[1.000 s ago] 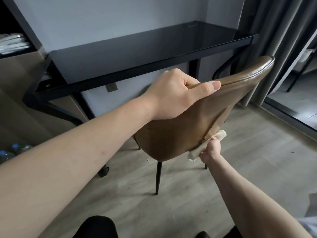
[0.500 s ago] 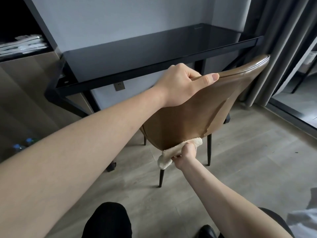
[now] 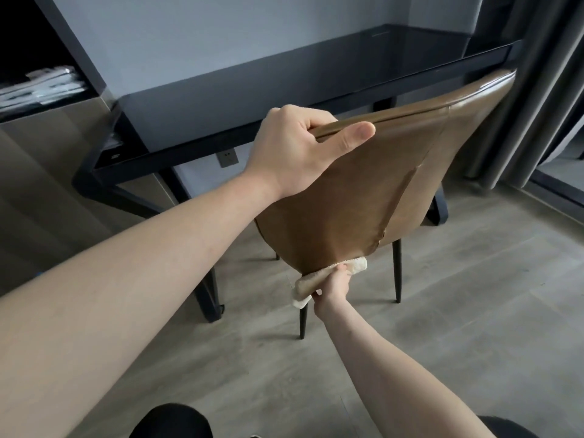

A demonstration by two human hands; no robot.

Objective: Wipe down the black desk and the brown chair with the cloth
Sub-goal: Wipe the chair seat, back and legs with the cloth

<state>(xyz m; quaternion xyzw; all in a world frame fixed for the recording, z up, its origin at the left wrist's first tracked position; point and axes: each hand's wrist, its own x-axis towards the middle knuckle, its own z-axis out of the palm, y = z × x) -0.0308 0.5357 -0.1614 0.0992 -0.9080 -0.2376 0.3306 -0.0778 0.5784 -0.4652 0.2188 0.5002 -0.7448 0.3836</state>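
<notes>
Still right hand [image 3: 333, 284] and cloth [image 3: 311, 284] at chair [image 3: 347, 197] bottom edge.

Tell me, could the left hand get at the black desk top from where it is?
Probably yes, but not right now: the left hand grips the brown chair by its top edge. The black desk lies just beyond, nothing between; it must let go first.

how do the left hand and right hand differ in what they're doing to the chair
The left hand grips the top edge of the brown chair; the right hand is at the backrest's bottom edge. The left hand touches the chair bare, while the right hand holds the cloth against it. Both are curled around something.
</notes>
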